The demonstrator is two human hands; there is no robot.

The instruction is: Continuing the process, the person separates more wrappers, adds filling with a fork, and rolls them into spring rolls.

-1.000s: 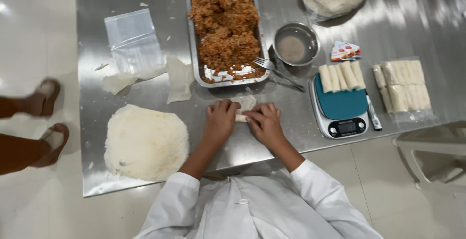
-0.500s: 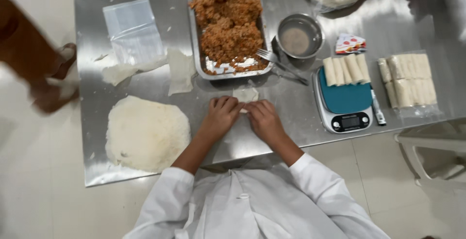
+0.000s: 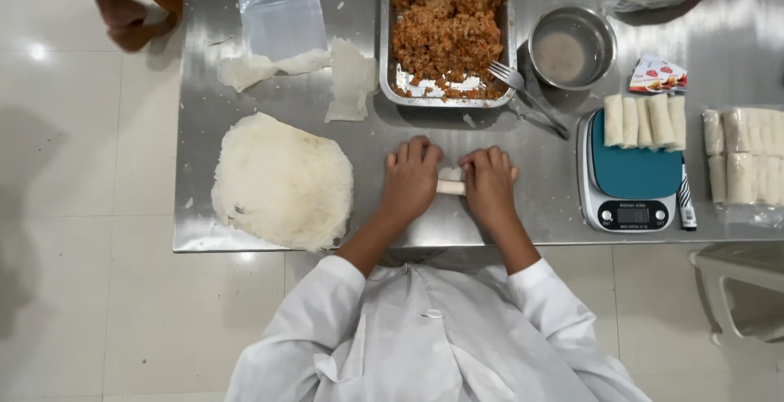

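My left hand (image 3: 411,177) and my right hand (image 3: 488,185) lie palm down side by side on a steel table (image 3: 490,222). Both press on a pale rolled wrapper (image 3: 450,185), of which only the short middle part shows between them. A tray of reddish-brown minced filling (image 3: 447,22) stands just beyond my hands. A stack of thin white wrappers (image 3: 282,181) lies left of my left hand.
A kitchen scale (image 3: 633,175) at the right carries several finished rolls (image 3: 643,120); more rolls (image 3: 741,153) lie further right. A fork (image 3: 523,91), a metal bowl (image 3: 570,46), a small packet (image 3: 657,75), torn wrapper pieces (image 3: 351,79) and a plastic bag (image 3: 278,6) are behind. Another person's foot (image 3: 135,26) is top left.
My hands have come closer over the wrapper, which has gone from a loose fold to a tight roll. The other person's feet moved from the left edge to the top left.
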